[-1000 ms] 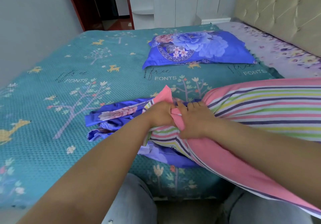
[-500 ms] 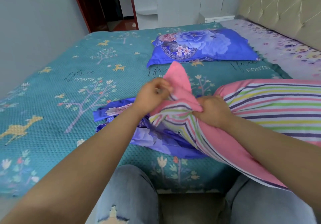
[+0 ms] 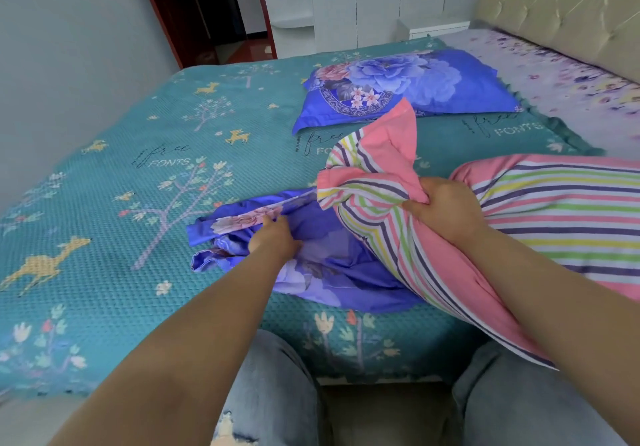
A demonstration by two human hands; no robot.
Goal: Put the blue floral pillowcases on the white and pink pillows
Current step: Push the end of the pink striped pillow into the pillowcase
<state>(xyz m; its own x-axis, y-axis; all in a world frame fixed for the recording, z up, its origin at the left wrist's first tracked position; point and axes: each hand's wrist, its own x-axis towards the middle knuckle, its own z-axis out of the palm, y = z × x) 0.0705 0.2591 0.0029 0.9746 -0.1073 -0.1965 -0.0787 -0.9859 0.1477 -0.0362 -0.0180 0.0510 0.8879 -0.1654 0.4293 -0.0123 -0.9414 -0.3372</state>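
Gripping striped pillow [image 3: 540,217] corner: right hand [image 3: 445,211] | left hand [image 3: 275,237] grasping loose pillowcase [image 3: 329,262] | teal bedspread [image 3: 138,182]

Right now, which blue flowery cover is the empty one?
Look at the teal bedspread. The empty pillowcase lies crumpled at its near edge, under the left hand. Unlike the plump covered pillow farther back, it's flat and wrinkled.
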